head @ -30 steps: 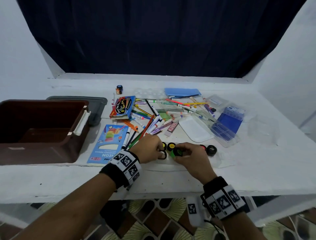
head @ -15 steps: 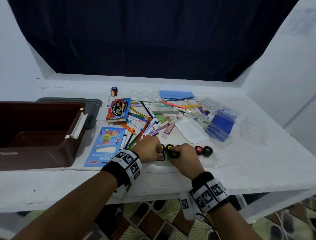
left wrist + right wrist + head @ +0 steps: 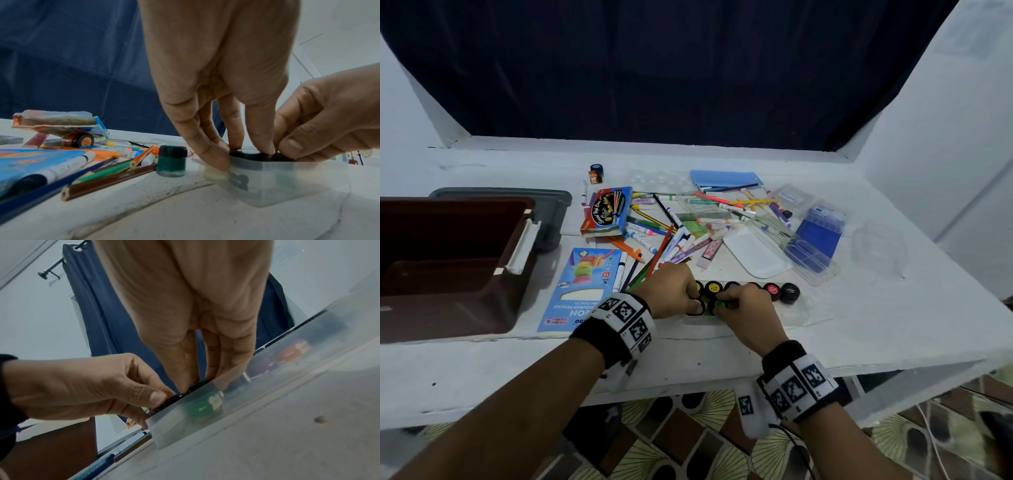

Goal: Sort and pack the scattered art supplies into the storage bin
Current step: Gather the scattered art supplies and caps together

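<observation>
A clear plastic tray (image 3: 802, 308) near the table's front edge holds a row of small black-lidded paint pots: yellow (image 3: 713, 288), red (image 3: 773, 290), black (image 3: 790, 292). My left hand (image 3: 697, 301) pinches a black-lidded pot (image 3: 246, 156) at the tray's left end (image 3: 287, 181). Right beside it, my right hand (image 3: 719, 303) pinches the lid of a green paint pot (image 3: 203, 407) that sits down in the tray (image 3: 267, 386). The brown storage bin (image 3: 458, 202) stands open at the left.
A grey lid (image 3: 553, 209) lies behind the bin. A blue pencil box (image 3: 582, 287), a pile of markers and pencils (image 3: 654, 236) and clear cases (image 3: 811, 246) fill the table's middle. A loose dark green pot (image 3: 171, 160) stands left of the tray.
The right hand has brought the green pot a little closer to the left hand. The left hand has hardly moved at the tray's left end.
</observation>
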